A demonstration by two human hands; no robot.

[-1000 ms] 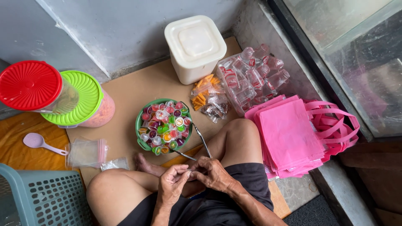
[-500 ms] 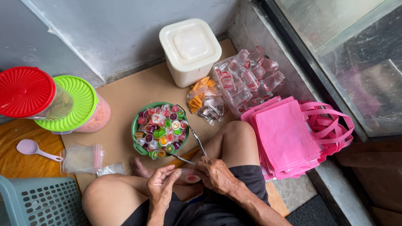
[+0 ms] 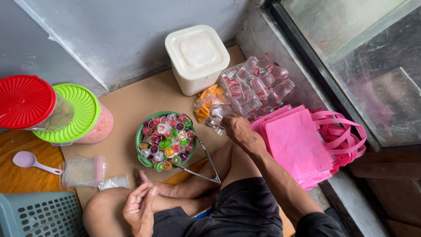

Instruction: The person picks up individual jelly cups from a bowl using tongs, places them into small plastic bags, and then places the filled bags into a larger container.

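Reaching my right hand (image 3: 237,128) into the snack packets (image 3: 209,107), fingers unclear; left hand (image 3: 139,210) loosely curled, empty; zip bags (image 3: 82,170) look unfilled.

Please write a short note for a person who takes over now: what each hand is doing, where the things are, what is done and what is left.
Left hand: at the left knee, fingers curled; I cannot tell what it holds.
Right hand: stretched out to the clear snack packets, touching them; grip not visible.
Things: green bowl of small coloured jelly cups on the cardboard in front; metal tongs lie beside it against the leg. Small zip bags lie left of the bowl. Pink bags are stacked on the right.
Done: nothing visibly packed.
Left: the bowl is full and the zip bags look empty.
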